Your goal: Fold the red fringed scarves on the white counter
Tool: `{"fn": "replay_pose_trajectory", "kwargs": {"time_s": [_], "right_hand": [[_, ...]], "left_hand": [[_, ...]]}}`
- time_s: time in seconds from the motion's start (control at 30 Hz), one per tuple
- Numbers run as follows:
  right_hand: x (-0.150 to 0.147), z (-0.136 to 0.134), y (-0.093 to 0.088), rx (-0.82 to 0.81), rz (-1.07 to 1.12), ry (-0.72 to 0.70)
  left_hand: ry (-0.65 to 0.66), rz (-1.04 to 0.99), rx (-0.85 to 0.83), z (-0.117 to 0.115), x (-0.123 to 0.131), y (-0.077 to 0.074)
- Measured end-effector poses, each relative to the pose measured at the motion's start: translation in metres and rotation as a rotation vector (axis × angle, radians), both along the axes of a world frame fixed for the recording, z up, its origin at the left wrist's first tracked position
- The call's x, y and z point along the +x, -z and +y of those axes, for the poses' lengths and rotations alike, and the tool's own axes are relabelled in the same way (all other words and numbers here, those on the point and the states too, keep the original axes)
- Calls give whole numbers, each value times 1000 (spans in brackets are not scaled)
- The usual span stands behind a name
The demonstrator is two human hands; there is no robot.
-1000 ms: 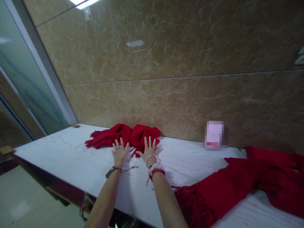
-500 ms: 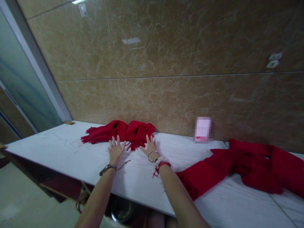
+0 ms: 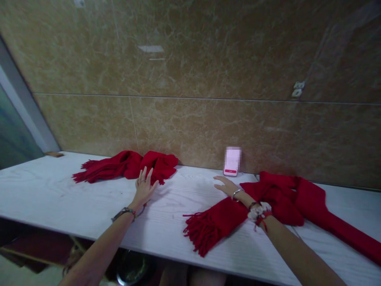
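Note:
Two red fringed scarves lie on the white table [image 3: 166, 222]. The left scarf [image 3: 110, 167] is bunched against the wall, its fringe pointing left. My left hand [image 3: 144, 188] is just in front of that scarf's near edge, fingers spread, holding nothing; whether it touches the cloth I cannot tell. On the right, the other scarf [image 3: 279, 198] is crumpled in the middle, with one fringed end toward me and a long end running off to the right. My right hand [image 3: 228, 186] hovers by this scarf's left part, fingers extended and empty, the forearm crossing over the cloth.
A phone [image 3: 232, 162], its screen blurred out, leans on the marbled wall [image 3: 190, 127] behind the table. A small brown block [image 3: 54, 154] sits at the far left corner. Below the table's front edge are a shelf [image 3: 35, 246] and a round dark container [image 3: 133, 266].
My right hand has moved right, away from the left scarf toward the right one. My left hand stays near the left scarf. The view has turned to the right.

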State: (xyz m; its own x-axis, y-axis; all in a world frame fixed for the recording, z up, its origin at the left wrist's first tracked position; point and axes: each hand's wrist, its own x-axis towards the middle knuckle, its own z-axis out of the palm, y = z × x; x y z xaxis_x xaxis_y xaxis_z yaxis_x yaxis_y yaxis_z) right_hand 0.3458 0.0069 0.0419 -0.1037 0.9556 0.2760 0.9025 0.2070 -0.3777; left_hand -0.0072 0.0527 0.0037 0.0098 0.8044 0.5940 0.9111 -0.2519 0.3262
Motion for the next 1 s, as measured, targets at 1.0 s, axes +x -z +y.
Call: {"fn": "replay_pose_trajectory", "kwargs": {"time_s": [1.0], "right_hand": [[26,-37,18,280,-232,-360]], "left_hand": [[1061,231,-340,-31,169,-17]]}}
